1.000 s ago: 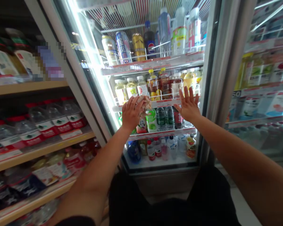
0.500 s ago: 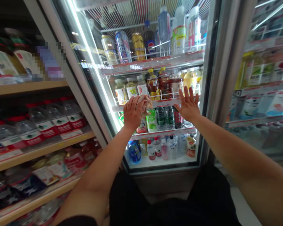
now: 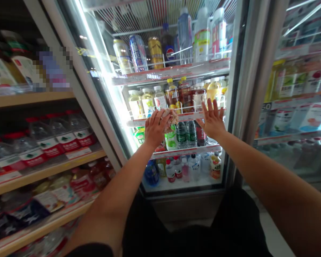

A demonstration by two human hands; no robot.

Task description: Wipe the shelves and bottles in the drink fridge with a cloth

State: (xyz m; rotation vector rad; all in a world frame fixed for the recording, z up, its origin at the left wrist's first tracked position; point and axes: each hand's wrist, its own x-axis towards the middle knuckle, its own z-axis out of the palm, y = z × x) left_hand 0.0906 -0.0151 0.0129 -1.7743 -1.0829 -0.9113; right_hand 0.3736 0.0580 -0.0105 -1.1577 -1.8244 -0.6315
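My left hand [image 3: 155, 129] presses a crumpled beige cloth [image 3: 171, 116] against the glass door [image 3: 107, 96] of a drinks cooler, at the height of the middle shelf. My right hand [image 3: 212, 119] lies flat on the same glass further right, fingers spread and holding nothing. Behind the glass stand rows of bottles [image 3: 173, 96] and cans [image 3: 139, 51] on white wire shelves.
Wooden shelves [image 3: 42, 171] at the left carry water bottles with red caps and other packaged drinks. A second cooler door [image 3: 296, 89] stands at the right, past a metal frame post [image 3: 254, 78]. My dark trousers fill the bottom middle.
My left hand and the cloth have slid a little to the right along the glass. My right hand has stayed flat in nearly the same place.
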